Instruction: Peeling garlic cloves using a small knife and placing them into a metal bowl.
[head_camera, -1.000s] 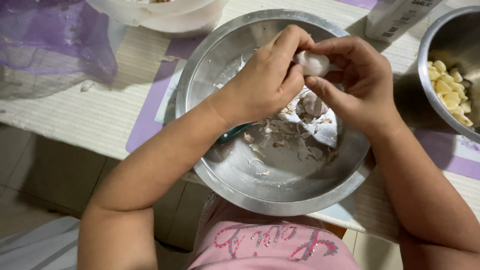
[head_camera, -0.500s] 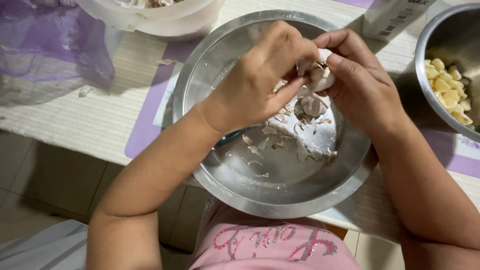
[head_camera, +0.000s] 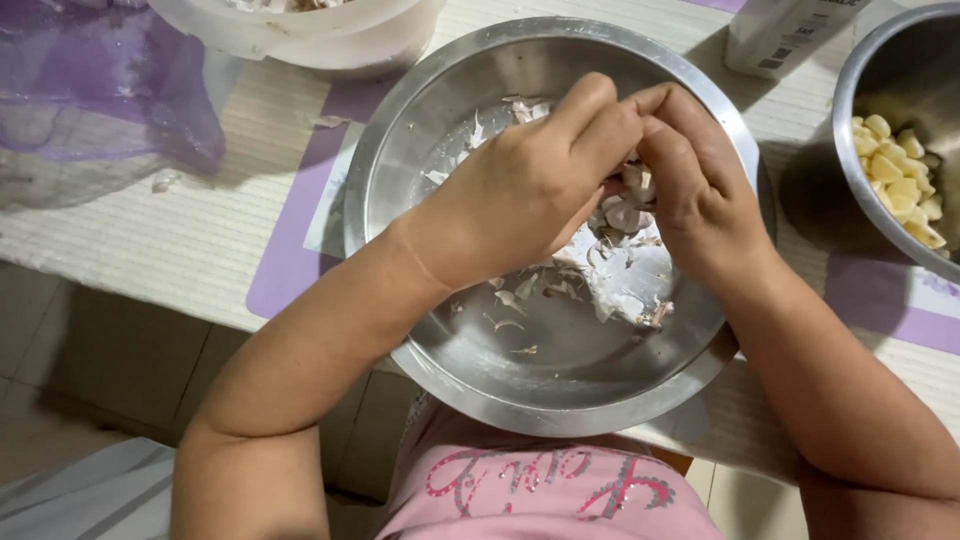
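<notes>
Left hand (head_camera: 530, 185) and right hand (head_camera: 700, 190) pinch a garlic clove (head_camera: 628, 212) above the steel bowl (head_camera: 420, 130); peeled cloves (head_camera: 900, 180) lie right of them.

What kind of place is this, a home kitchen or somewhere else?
Most likely a home kitchen or dining table. A steel bowl holds garlic skins, a second bowl holds peeled cloves, and both sit on a woven table mat.

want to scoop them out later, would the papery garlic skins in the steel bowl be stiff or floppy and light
The garlic skins look thin, curled and torn, so probably floppy and very light. Loose flakes lying apart across the steel bowl suggest they would scatter rather than slide together when pushed.
</notes>
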